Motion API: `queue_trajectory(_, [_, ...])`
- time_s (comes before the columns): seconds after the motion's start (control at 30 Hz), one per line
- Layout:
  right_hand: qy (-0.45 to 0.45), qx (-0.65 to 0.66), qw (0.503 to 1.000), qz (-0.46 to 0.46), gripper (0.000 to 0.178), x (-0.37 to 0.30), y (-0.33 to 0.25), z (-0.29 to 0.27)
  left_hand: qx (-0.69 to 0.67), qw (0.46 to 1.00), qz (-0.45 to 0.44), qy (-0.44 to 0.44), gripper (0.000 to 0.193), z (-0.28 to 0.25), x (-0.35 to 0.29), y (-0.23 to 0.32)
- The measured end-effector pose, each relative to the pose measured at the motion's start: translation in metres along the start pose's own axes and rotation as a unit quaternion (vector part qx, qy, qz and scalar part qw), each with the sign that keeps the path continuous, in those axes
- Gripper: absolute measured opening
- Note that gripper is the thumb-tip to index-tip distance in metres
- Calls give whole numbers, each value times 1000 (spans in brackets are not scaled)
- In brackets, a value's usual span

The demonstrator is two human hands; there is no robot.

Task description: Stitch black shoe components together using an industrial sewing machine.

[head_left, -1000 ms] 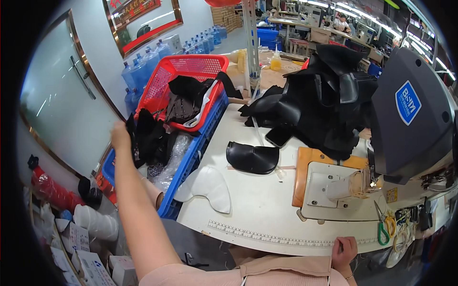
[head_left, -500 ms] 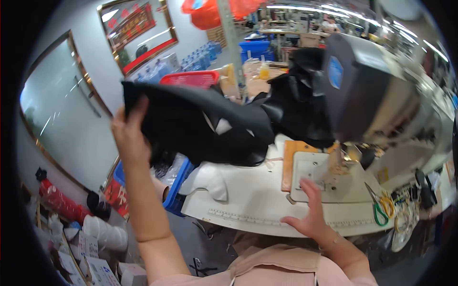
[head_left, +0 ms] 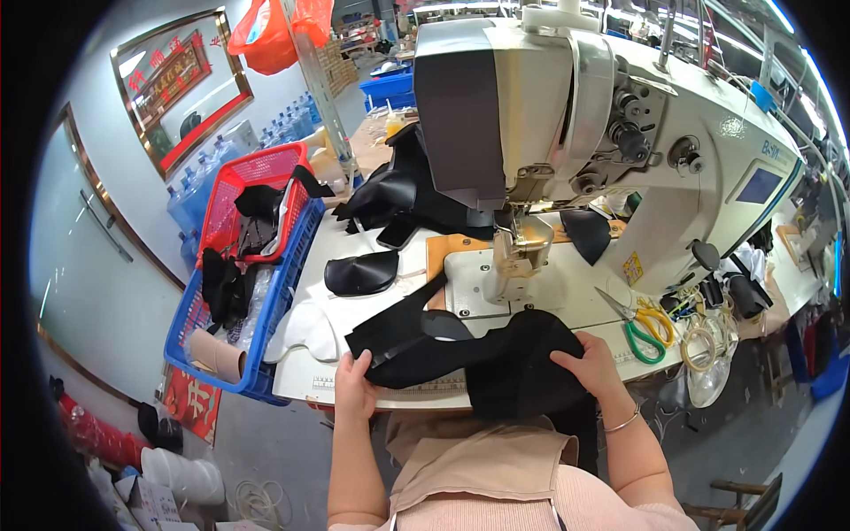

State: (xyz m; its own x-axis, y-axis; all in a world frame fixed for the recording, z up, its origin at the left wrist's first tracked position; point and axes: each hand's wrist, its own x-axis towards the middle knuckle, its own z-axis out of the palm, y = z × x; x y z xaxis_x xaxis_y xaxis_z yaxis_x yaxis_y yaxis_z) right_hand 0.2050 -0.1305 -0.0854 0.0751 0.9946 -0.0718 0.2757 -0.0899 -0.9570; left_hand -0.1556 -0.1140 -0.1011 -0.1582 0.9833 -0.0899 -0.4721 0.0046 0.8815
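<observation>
Fingers (head_left: 365,365) of our left hand (head_left: 354,389) are curled over the near left end of the black fabric piece (head_left: 478,350), pinching its edge, while our right hand (head_left: 586,367) lies flat on the right part of the same piece, fingers spread and pressing down. So we have two hands on one piece, and that piece lies across the front of the table (head_left: 328,380), just in front of the sewing machine (head_left: 584,133), with one dark flap hanging over the table edge toward us. Left of the sewing machine we see one rounded black cut part (head_left: 361,273) lying alone on the table, and behind it a heap of black parts (head_left: 398,199) too tangled to count. Further left of the machine sit two crates: one red crate (head_left: 252,208) resting on one blue crate (head_left: 239,345), both with dark pieces inside, and one cardboard tube (head_left: 217,354) in the blue one. Right of the machine's base we count two pairs of scissors, one green-handled pair (head_left: 642,336) and one yellow-handled pair (head_left: 655,317), lying side by side. One thin bracelet (head_left: 622,423) rings our right wrist.
</observation>
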Motion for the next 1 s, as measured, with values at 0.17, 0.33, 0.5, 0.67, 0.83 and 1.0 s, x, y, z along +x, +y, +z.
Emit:
queue_trajectory(0.17, [-2,36,999,-6,28,-3,0,-6,89,976,14,-198,55,-4,-22,-23])
queue_trajectory(0.33, [-48,-319,946,-31,40,-18,-33,-7,218,962,135,-95,36,48,-24,-22])
queue_trajectory(0.5, [41,-160,962,-218,37,0,-48,9,159,923,185,-298,30,69,-35,5])
queue_trajectory(0.67, [-307,-6,950,-61,35,36,-69,45,263,847,209,-412,32,94,-56,28])
queue_trajectory(0.83, [-235,480,845,25,27,21,-67,77,289,895,117,-320,28,81,-57,19])
queue_trajectory(1.0, [118,271,925,-238,17,-7,-51,58,223,907,-74,-349,34,77,-32,37])
